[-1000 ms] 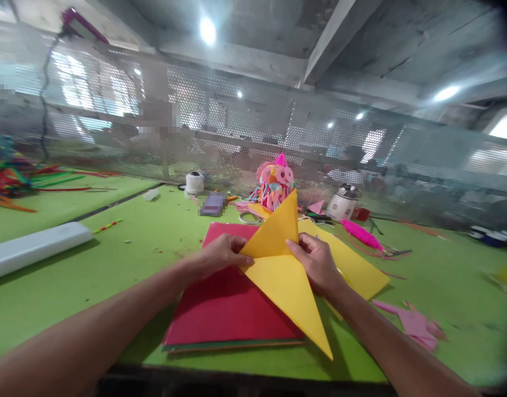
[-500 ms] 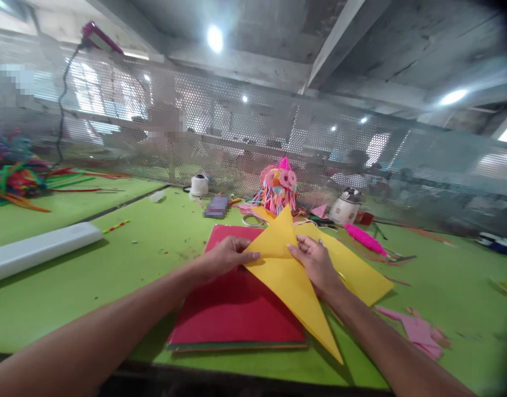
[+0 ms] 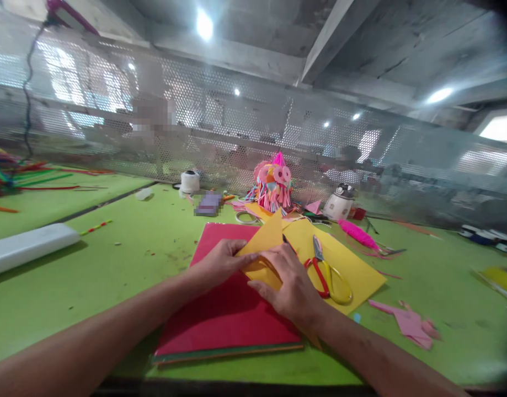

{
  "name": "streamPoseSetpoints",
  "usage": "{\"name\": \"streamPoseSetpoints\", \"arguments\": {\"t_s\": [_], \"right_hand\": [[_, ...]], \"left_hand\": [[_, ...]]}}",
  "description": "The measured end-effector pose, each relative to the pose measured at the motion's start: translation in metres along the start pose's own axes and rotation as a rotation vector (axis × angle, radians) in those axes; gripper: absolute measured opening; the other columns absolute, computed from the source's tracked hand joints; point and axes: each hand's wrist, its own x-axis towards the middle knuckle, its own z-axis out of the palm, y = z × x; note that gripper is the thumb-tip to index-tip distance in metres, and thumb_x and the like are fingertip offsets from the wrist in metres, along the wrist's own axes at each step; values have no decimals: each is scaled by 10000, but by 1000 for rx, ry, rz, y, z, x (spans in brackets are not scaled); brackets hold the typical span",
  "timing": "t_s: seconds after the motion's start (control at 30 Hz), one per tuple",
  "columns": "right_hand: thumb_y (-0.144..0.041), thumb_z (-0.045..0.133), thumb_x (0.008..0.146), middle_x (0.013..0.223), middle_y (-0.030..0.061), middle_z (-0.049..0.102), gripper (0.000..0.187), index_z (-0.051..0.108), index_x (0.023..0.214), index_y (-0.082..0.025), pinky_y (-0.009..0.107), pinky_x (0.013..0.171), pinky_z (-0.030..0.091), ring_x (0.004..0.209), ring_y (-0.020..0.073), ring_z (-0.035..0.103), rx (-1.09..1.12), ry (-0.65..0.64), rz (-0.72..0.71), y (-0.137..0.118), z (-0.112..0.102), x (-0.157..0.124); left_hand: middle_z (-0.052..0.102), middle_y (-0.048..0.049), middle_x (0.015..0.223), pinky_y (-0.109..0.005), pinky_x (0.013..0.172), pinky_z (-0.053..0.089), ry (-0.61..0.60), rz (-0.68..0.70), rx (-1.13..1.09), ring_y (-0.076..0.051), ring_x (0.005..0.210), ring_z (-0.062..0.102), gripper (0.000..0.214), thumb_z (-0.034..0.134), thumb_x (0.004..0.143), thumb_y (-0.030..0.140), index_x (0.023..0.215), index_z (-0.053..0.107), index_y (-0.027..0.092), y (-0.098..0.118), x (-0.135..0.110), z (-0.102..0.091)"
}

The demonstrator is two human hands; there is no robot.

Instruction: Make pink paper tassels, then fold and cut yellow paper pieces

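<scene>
A folded yellow paper [image 3: 266, 236] stands tilted over a stack of coloured sheets with a red one [image 3: 232, 317] on top. My left hand [image 3: 220, 261] pinches its left edge between thumb and fingers. Bent round the paper's lower part is my right hand [image 3: 293, 288], fingers on the upper side and thumb at the lower side; the paper curls between them. The paper's lower end is largely hidden behind my right hand. Scissors [image 3: 323, 279] with red and yellow handles lie to its right on a flat yellow sheet [image 3: 363, 271].
Behind my hands stands a pink fringed paper piñata [image 3: 273, 182]. White thread spool [image 3: 190, 181], white jug [image 3: 339, 203] and bright pink roll [image 3: 358, 234] line the back. Pink scraps [image 3: 408, 325] lie right; a long white box [image 3: 33, 245] lies left. A perforated screen [image 3: 220, 138] borders the table.
My right hand has moved down and left over the yellow paper, and its lower part now bends up. The scissors have come into sight. The view has shifted slightly right.
</scene>
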Motion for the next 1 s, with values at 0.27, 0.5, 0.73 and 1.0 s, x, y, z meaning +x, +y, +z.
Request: {"name": "streamPoseSetpoints", "arguments": {"t_s": [0.27,0.5,0.73,1.0], "right_hand": [[-353,600,898,1034,111,611,277,595,1122,-189,429,905,484,995,252,556,123,11,37,0,1,0],[-325,617,885,1009,76,629,187,670,1021,-208,346,854,496,966,206,593,485,-18,186,7,2,5],[-384,725,793,1034,57,643,255,714,985,-217,321,849,480,991,207,607,795,-118,423,18,3,6],[-338,778,721,1078,46,620,234,732,914,-213,316,867,450,1014,203,567,1056,-193,482,31,3,7]], "left_hand": [[645,-29,700,-260,634,469,105,89,23,-169,681,585,462,658,749,599,737,631,138,8,-2,7],[633,-16,675,-242,578,419,38,162,189,-165,652,553,460,701,713,570,851,670,132,1,-2,7],[589,-1,608,-226,525,365,-6,102,241,-139,594,505,426,770,641,528,741,655,131,-4,0,3],[434,36,528,-220,464,244,43,53,386,-88,517,354,488,653,719,602,617,605,127,7,-3,1]]}}
